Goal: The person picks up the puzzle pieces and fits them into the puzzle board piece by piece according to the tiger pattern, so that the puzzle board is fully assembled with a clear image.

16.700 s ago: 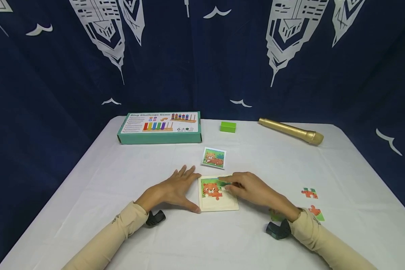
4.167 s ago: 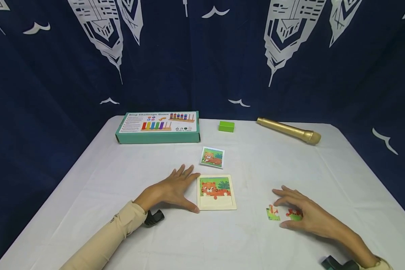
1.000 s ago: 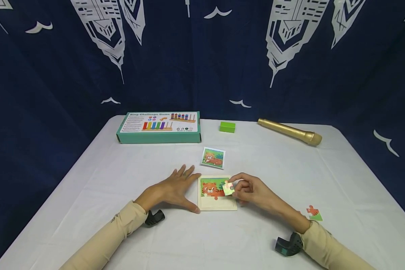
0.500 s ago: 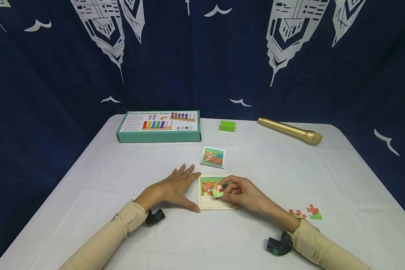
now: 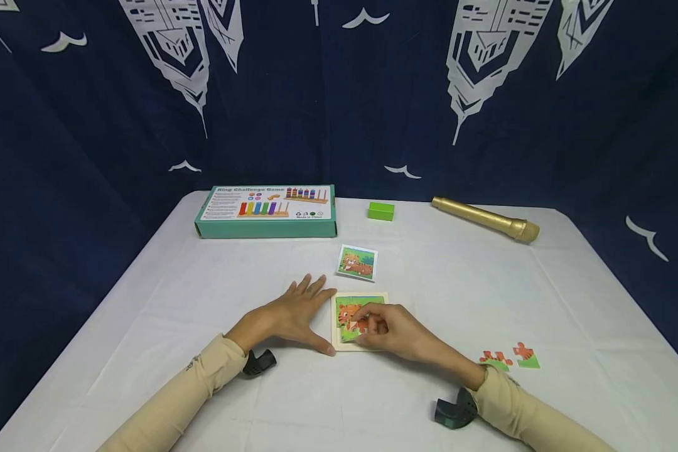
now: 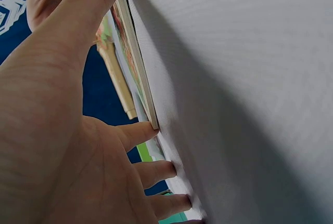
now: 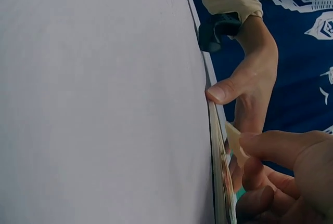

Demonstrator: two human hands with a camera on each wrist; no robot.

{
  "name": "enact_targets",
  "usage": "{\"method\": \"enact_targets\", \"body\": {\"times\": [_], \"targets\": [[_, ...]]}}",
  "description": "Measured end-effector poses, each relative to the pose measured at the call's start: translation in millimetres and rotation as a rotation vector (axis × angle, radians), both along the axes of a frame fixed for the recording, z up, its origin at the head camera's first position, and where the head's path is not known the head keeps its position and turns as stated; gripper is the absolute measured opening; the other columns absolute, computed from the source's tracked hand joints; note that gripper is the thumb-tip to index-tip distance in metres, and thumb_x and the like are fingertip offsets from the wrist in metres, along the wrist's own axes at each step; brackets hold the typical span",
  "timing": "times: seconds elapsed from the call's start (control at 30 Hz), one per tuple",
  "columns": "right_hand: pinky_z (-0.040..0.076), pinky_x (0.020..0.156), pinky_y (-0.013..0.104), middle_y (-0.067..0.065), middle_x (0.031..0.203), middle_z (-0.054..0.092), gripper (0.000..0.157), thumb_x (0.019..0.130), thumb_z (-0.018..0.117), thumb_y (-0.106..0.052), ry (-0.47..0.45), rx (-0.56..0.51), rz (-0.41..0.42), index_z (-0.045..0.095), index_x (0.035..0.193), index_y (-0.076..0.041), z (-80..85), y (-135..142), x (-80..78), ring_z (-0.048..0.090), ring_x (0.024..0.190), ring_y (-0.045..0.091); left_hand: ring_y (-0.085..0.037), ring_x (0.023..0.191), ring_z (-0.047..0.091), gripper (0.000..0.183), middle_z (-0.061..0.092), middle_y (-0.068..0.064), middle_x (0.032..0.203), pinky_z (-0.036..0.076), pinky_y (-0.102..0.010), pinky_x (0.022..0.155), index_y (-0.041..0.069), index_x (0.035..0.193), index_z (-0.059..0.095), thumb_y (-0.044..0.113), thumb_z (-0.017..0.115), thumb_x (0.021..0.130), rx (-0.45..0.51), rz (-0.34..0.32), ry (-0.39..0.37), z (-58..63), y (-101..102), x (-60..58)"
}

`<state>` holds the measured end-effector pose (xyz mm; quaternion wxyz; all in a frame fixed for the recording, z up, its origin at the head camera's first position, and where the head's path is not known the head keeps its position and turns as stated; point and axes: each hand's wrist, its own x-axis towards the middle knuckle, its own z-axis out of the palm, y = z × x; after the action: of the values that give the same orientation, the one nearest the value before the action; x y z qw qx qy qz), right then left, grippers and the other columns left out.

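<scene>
A wooden puzzle board lies on the white table, its upper part filled with tiger picture pieces. My left hand is spread at the board's left side, thumb and index finger touching its corners. Over the board, my right hand pinches a puzzle piece of green and orange above the lower left part. In the right wrist view this puzzle piece is tilted between thumb and fingers. Two loose puzzle pieces, one beside the other, lie at the right. My right hand hides the board's right part.
Behind the board lies a tiger picture card. Farther back are a green game box, a green block and a gold microphone. A dark blue patterned curtain hangs behind the table.
Since the early frames, the tiger's upper pieces have filled in. My right hand has brought a piece from the right and moved it left and down over the board. The left hand stays put.
</scene>
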<state>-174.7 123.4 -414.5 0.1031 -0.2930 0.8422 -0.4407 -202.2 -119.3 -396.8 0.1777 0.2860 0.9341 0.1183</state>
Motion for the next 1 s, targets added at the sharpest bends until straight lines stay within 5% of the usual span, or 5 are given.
{"method": "enact_targets", "body": {"times": [1.0], "targets": [[0.038, 0.053, 0.019, -0.017, 0.063, 0.049, 0.024, 0.080, 0.078, -0.023, 0.245, 0.258, -0.027, 0.073, 0.103, -0.016, 0.4, -9.8, 5.9, 0.044, 0.057, -0.003, -0.037, 0.146, -0.003, 0.116, 0.004, -0.014, 0.161, 0.006, -0.053, 0.117, 0.016, 0.154, 0.020, 0.070, 0.073, 0.065, -0.014, -0.002, 0.007, -1.8, 0.5, -0.8]]}}
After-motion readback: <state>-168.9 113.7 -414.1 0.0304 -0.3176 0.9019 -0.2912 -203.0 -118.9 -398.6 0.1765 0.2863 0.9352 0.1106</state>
